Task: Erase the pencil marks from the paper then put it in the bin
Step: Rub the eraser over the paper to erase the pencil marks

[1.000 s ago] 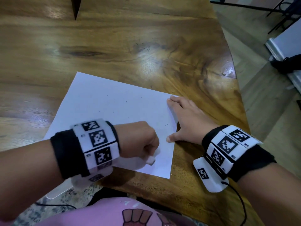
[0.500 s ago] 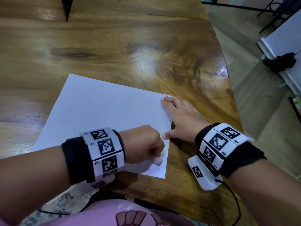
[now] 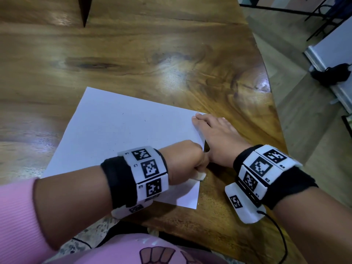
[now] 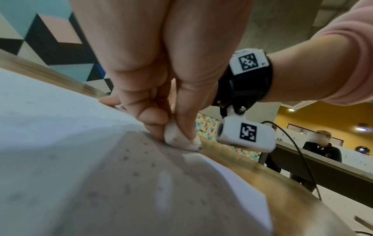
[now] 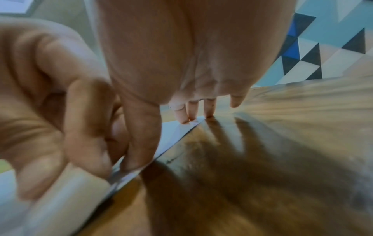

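Observation:
A white sheet of paper (image 3: 122, 134) lies on the wooden table near its front edge. My left hand (image 3: 183, 159) is curled into a fist and pinches a small white eraser (image 3: 200, 176), pressed down at the paper's right edge. In the left wrist view the eraser (image 4: 179, 140) sits between thumb and fingers on the paper (image 4: 80, 159), which carries grey crumbs. My right hand (image 3: 215, 138) lies flat with straight fingers, pressing the paper's right edge. The right wrist view shows its fingertips (image 5: 191, 115) on the paper's corner (image 5: 173, 131). No bin is in view.
The wooden table (image 3: 152, 54) stretches far and left of the paper. Its curved right edge drops to a tiled floor (image 3: 304, 130), where a dark object (image 3: 331, 73) lies by a white panel. A person (image 4: 322, 148) stands behind another table in the left wrist view.
My left hand has slid the eraser to the right, from inside the sheet to its right edge beside my right thumb. The right hand has stayed on the paper's edge.

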Motion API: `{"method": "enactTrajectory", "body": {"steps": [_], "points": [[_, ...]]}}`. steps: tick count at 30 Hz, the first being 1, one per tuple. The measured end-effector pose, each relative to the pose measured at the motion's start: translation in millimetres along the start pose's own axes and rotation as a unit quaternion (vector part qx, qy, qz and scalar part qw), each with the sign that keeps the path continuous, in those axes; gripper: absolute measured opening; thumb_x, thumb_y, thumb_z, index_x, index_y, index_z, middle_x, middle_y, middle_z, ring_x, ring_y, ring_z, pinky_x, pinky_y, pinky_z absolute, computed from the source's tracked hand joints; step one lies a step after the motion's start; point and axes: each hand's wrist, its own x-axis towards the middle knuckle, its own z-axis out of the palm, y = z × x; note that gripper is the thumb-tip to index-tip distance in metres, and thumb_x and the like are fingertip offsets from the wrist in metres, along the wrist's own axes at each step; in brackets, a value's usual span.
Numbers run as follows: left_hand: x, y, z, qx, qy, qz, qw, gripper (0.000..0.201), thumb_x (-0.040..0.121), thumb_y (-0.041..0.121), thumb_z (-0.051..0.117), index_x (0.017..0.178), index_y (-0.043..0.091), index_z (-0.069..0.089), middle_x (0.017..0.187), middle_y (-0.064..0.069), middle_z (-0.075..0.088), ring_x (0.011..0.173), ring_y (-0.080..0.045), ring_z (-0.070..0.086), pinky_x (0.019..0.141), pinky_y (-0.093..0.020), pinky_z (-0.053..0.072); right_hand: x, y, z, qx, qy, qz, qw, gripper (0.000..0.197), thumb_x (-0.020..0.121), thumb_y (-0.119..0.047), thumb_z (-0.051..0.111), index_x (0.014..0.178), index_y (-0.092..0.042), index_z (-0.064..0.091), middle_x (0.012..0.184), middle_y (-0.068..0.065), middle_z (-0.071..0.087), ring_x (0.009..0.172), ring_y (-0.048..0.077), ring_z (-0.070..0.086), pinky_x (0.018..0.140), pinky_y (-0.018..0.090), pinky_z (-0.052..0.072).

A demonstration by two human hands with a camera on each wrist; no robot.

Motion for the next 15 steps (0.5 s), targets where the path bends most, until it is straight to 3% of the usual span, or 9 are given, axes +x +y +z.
{"method": "enactTrajectory", "body": {"steps": [3, 5, 7, 10, 12, 15], "points": [[-11.8, -2.3, 6.3, -0.016, -0.028, 0.02, 0.999, 0.015, 0.081, 0.017, 0.059, 0.075, 0.004, 0.064, 0.085, -0.011, 0.063, 0.074, -0.022, 0.054, 0.061, -0.023, 0.03, -0.4, -0.1, -1.0, -0.007, 0.0, 0.0, 1.0, 0.102, 0.076, -0.046, 0.071, 0.151, -0.025, 0.005, 0.156, -0.01, 0.003, 0.143, 0.014, 0.006, 0.119, 0.037, -0.005], [-15.6, -2.7, 7.4, -0.014, -0.051, 0.022, 0.998, 0.014, 0.081, 0.018, 0.06, 0.078, 0.006, 0.066, 0.086, -0.01, 0.064, 0.075, -0.019, 0.053, 0.06, -0.021, 0.032, -0.9, -0.5, -1.8, -0.009, 0.001, 0.001, 1.0, 0.103, 0.075, -0.048, 0.071, 0.151, -0.025, 0.005, 0.156, -0.01, 0.003, 0.143, 0.014, 0.006, 0.119, 0.037, -0.006], [-10.7, -1.6, 5.4, -0.016, -0.036, 0.011, 0.999, 0.014, 0.081, 0.019, 0.06, 0.082, 0.007, 0.067, 0.09, -0.009, 0.065, 0.082, -0.021, 0.058, 0.068, -0.024, 0.038, -1.1, -0.6, -1.1, -0.006, 0.0, 0.001, 1.0, 0.102, 0.075, -0.046, 0.071, 0.15, -0.025, 0.005, 0.155, -0.01, 0.004, 0.143, 0.013, 0.005, 0.119, 0.037, -0.006], [-3.3, 0.2, 3.7, -0.007, 0.009, -0.029, 1.0, 0.018, 0.083, 0.022, 0.057, 0.086, 0.005, 0.064, 0.092, -0.011, 0.062, 0.084, -0.023, 0.056, 0.074, -0.028, 0.037, -0.4, 0.7, 0.7, 0.001, 0.0, -0.001, 1.0, 0.102, 0.075, -0.045, 0.071, 0.15, -0.025, 0.005, 0.155, -0.01, 0.004, 0.143, 0.013, 0.005, 0.118, 0.037, -0.006], [-6.7, -0.2, 6.0, -0.013, 0.005, -0.025, 1.0, 0.016, 0.081, 0.016, 0.056, 0.081, 0.002, 0.063, 0.088, -0.012, 0.061, 0.078, -0.024, 0.053, 0.068, -0.027, 0.036, -0.1, 0.9, 0.7, 0.0, 0.003, -0.001, 1.0, 0.103, 0.074, -0.046, 0.071, 0.151, -0.025, 0.006, 0.155, -0.01, 0.005, 0.143, 0.013, 0.006, 0.119, 0.037, -0.006], [-16.9, 0.3, 7.1, -0.007, -0.053, 0.009, 0.999, 0.012, 0.081, 0.016, 0.059, 0.079, 0.005, 0.065, 0.086, -0.008, 0.064, 0.073, -0.017, 0.05, 0.058, -0.021, 0.031, -0.6, 0.3, -0.8, -0.005, 0.002, 0.001, 1.0, 0.104, 0.074, -0.049, 0.071, 0.151, -0.025, 0.005, 0.156, -0.01, 0.004, 0.143, 0.013, 0.004, 0.119, 0.038, -0.006]]}}
